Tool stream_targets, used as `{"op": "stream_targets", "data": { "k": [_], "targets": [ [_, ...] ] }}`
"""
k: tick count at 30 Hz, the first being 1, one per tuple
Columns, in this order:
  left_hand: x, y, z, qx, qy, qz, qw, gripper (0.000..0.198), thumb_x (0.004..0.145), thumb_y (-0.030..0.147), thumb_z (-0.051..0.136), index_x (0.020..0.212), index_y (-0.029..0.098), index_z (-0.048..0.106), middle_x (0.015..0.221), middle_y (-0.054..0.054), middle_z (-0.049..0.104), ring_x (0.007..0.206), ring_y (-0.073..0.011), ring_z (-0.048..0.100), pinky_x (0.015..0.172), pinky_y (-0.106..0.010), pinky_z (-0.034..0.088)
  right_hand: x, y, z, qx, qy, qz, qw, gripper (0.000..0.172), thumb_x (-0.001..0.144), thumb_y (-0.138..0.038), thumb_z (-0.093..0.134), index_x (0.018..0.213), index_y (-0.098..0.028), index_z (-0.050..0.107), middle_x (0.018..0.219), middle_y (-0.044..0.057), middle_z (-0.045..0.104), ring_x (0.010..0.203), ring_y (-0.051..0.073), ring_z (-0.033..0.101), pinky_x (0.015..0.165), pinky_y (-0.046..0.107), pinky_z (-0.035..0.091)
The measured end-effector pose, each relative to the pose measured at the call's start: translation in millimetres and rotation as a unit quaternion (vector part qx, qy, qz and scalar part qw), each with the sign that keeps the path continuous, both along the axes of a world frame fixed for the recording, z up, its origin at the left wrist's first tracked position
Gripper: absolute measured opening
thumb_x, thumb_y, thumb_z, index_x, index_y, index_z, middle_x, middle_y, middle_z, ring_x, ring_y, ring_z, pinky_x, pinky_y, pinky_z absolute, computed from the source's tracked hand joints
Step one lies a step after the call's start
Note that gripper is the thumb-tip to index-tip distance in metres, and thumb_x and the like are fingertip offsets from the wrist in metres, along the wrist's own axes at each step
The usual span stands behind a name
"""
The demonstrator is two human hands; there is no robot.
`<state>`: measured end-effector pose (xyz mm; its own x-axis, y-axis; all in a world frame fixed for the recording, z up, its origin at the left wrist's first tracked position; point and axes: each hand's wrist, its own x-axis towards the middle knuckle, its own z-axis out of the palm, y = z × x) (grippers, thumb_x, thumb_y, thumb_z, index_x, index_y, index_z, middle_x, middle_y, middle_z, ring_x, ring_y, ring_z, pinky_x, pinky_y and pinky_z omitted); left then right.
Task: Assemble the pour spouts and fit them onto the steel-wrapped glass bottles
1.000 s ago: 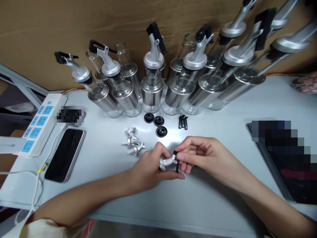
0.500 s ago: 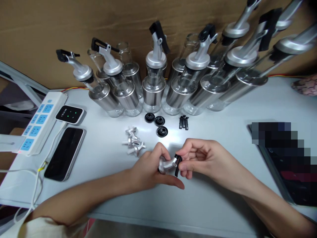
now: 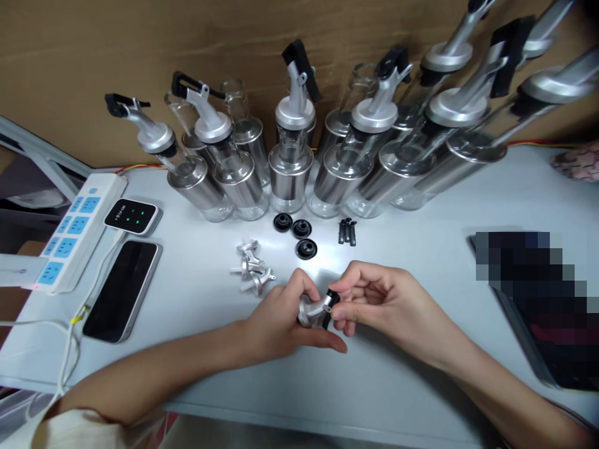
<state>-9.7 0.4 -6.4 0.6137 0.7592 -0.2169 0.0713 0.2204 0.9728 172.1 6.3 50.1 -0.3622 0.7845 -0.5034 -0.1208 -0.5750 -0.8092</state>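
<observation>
My left hand (image 3: 281, 318) is closed around the base of a silver pourer spout (image 3: 314, 310), its thumb stretched out below. At the spout's tip my right hand (image 3: 374, 299) pinches a black flip cap (image 3: 333, 297) between thumb and forefinger; part of the cap is hidden by the fingers. Left of the hands lie several loose silver spouts (image 3: 253, 268). Three round black stoppers (image 3: 306, 249) lie just beyond the hands. To their right are three small black caps (image 3: 347, 232), side by side.
Several glass and steel oil bottles (image 3: 291, 178) with pourers stand along the cardboard backing (image 3: 140, 37). On the left are a power strip (image 3: 75, 234), a small Wi-Fi device (image 3: 131, 216), a phone (image 3: 122, 291) and white cables. A dark, partly blurred-out flat object (image 3: 528, 330) lies right.
The right hand has moved slightly left with the black cap. The cap's lever has swung in towards the underside of the spout, while the left hand holds nearly still.
</observation>
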Motion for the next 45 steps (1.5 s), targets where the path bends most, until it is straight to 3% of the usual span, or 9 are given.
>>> {"op": "stream_targets", "data": {
  "k": [3, 7, 12, 15, 17, 23, 30, 38, 45],
  "targets": [
    [2, 1, 2.9, 0.008, -0.036, -0.018, 0.999, 0.052, 0.074, 0.049, 0.074, 0.086, 0.024, 0.03, 0.077, 0.0, 0.061, 0.067, -0.0142, 0.057, 0.063, -0.029, 0.044, 3, 2, -1.7, 0.028, -0.009, 0.018, 0.999, 0.029, 0.062, -0.033, 0.084, 0.071, -0.018, 0.061, 0.056, -0.002, 0.066, 0.05, 0.01, 0.06, 0.052, 0.023, 0.05],
    [3, 3, 7.8, 0.074, -0.082, 0.006, 0.994, 0.033, 0.091, 0.037, 0.054, 0.087, 0.025, 0.023, 0.084, -0.002, 0.056, 0.073, -0.013, 0.056, 0.063, -0.027, 0.043, 8, 4, -2.2, 0.073, -0.015, 0.068, 0.995, 0.018, 0.076, -0.032, 0.073, 0.087, -0.018, 0.069, 0.075, 0.001, 0.07, 0.072, 0.012, 0.066, 0.068, 0.023, 0.052],
    [1, 1, 5.3, 0.154, -0.04, 0.015, 0.987, 0.032, 0.084, 0.024, 0.057, 0.089, 0.025, 0.026, 0.083, 0.002, 0.042, 0.062, -0.0074, 0.041, 0.055, -0.021, 0.035, 11, 4, -3.8, 0.068, 0.004, 0.074, 0.995, 0.022, 0.073, -0.033, 0.076, 0.089, -0.019, 0.071, 0.077, 0.0, 0.067, 0.071, 0.011, 0.061, 0.067, 0.022, 0.048],
    [1, 0, 3.8, 0.128, -0.069, -0.002, 0.989, 0.041, 0.078, 0.028, 0.065, 0.095, 0.025, 0.028, 0.081, 0.004, 0.04, 0.053, -0.0047, 0.034, 0.047, -0.018, 0.028, 11, 4, -5.2, 0.044, 0.024, 0.084, 0.995, 0.025, 0.067, -0.035, 0.081, 0.081, -0.018, 0.07, 0.072, 0.0, 0.066, 0.065, 0.01, 0.059, 0.062, 0.022, 0.046],
    [2, 1, 6.8, 0.108, -0.057, 0.006, 0.992, 0.048, 0.075, 0.034, 0.069, 0.101, 0.025, 0.03, 0.082, 0.003, 0.044, 0.055, -0.0058, 0.038, 0.048, -0.018, 0.031, 11, 4, -5.2, 0.047, 0.02, 0.068, 0.996, 0.027, 0.065, -0.038, 0.082, 0.078, -0.018, 0.069, 0.07, 0.0, 0.065, 0.064, 0.011, 0.058, 0.06, 0.022, 0.045],
    [2, 10, 22.0, 0.089, 0.039, -0.03, 0.995, 0.041, 0.083, 0.04, 0.059, 0.114, 0.019, 0.042, 0.07, 0.004, 0.045, 0.053, -0.0086, 0.036, 0.048, -0.021, 0.028, 12, 6, -3.3, 0.078, -0.034, 0.009, 0.996, 0.034, 0.056, -0.042, 0.086, 0.071, -0.019, 0.067, 0.066, 0.0, 0.063, 0.061, 0.011, 0.055, 0.057, 0.023, 0.046],
    [-1, 8, 19.1, 0.119, 0.044, 0.005, 0.992, 0.029, 0.092, 0.042, 0.044, 0.108, 0.018, 0.044, 0.069, 0.003, 0.046, 0.056, -0.0113, 0.039, 0.053, -0.024, 0.032, 13, 5, -3.8, 0.084, -0.003, 0.015, 0.996, 0.031, 0.065, -0.04, 0.082, 0.085, -0.02, 0.07, 0.077, 0.002, 0.067, 0.07, 0.013, 0.059, 0.069, 0.025, 0.05],
    [2, 9, 17.1, 0.106, 0.04, 0.001, 0.994, 0.04, 0.076, 0.031, 0.057, 0.112, 0.018, 0.043, 0.066, 0.006, 0.04, 0.051, -0.0087, 0.032, 0.048, -0.022, 0.026, 13, 4, -1.8, 0.085, 0.009, 0.003, 0.996, 0.019, 0.071, -0.036, 0.079, 0.08, -0.021, 0.071, 0.07, -0.001, 0.065, 0.066, 0.011, 0.059, 0.072, 0.024, 0.048],
    [2, 6, 17.5, 0.098, 0.044, 0.021, 0.994, 0.039, 0.077, 0.029, 0.055, 0.112, 0.017, 0.045, 0.064, 0.006, 0.04, 0.051, -0.0091, 0.034, 0.048, -0.021, 0.026, 11, 5, -5.1, 0.086, 0.005, 0.006, 0.996, 0.024, 0.069, -0.04, 0.08, 0.081, -0.02, 0.071, 0.074, 0.001, 0.066, 0.068, 0.013, 0.058, 0.07, 0.025, 0.048]
  ]
}}
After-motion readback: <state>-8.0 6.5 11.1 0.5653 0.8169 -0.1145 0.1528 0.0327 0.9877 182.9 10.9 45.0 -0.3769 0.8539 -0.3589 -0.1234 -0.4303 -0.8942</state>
